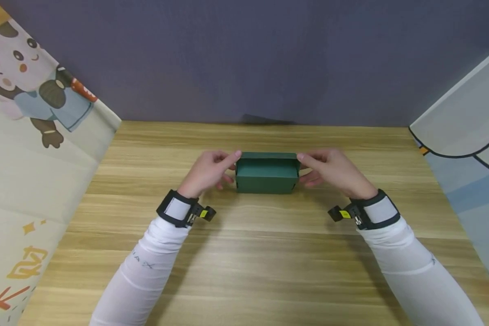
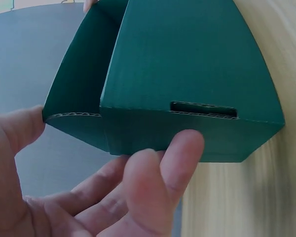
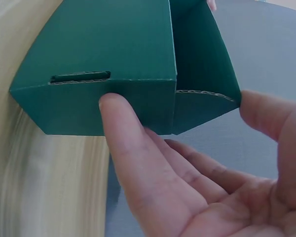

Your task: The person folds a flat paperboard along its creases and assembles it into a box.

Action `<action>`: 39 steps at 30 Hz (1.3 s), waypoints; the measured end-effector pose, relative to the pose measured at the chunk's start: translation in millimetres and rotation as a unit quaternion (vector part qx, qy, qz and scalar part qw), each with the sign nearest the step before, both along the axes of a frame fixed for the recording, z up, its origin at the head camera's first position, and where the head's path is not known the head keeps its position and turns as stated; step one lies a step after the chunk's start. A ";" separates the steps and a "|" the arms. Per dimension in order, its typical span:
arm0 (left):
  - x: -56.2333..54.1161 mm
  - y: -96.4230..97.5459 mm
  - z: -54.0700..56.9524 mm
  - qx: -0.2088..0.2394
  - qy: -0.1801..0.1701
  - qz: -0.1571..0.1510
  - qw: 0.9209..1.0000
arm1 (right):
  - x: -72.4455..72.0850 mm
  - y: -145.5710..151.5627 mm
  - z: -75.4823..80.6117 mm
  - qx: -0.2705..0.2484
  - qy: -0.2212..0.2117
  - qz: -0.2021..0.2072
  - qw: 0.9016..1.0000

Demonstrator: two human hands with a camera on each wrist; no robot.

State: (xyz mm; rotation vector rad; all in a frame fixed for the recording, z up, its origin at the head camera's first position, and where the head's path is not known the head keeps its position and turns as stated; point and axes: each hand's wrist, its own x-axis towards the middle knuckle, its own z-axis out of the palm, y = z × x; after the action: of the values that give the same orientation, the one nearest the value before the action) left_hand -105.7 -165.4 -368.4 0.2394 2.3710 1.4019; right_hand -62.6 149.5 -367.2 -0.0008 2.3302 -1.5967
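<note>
A small dark green cardboard box (image 1: 265, 184) stands on the wooden table, its hinged lid (image 1: 269, 155) partly raised so that a gap shows along the front. On its left side, my left hand (image 1: 209, 171) has the thumb at the lid's corner and the other fingers along the side wall. My right hand (image 1: 330, 170) holds the opposite end in the same way. Both wrist views show a thumb on the lid's edge and a fingertip by a slot (image 2: 203, 109) in the box. The box's inside is mostly dark or hidden.
Wood-grain tabletop (image 1: 261, 262) surrounds the box. Behind it rises a dark blue-grey panel (image 1: 244, 59). Panels with cartoon prints stand at the left (image 1: 36, 149) and right (image 1: 460, 149). Both wrists wear black straps with small cameras.
</note>
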 end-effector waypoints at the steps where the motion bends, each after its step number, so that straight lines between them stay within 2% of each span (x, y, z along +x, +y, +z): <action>1: -0.6 -0.1 -0.8 0.001 -0.007 -0.002 1.000 | -1.0 1.1 -1.0 -0.003 -0.003 0.006 1.000; 10: -4.1 -0.3 -8.0 0.014 -0.040 -0.015 0.999 | -6.9 9.9 -10.6 -0.025 -0.021 0.036 0.999; 20: -8.3 -3.0 -15.6 0.008 -0.034 -0.034 0.999 | -11.6 18.0 -18.5 -0.041 -0.023 0.053 0.997; 30: -12.8 -0.9 -19.9 0.033 -0.037 -0.034 0.998 | -20.6 24.1 -23.1 -0.043 -0.033 0.070 0.996; 39: -17.3 3.0 -24.0 0.033 -0.022 -0.035 0.999 | -27.0 27.3 -24.5 -0.043 -0.026 0.081 0.995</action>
State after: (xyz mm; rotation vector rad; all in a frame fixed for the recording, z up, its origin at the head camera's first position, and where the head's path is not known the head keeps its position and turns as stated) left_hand -123.0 -162.4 -392.4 0.3041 2.2607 1.4395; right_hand -89.6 176.7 -391.7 -0.1611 2.1619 -1.5950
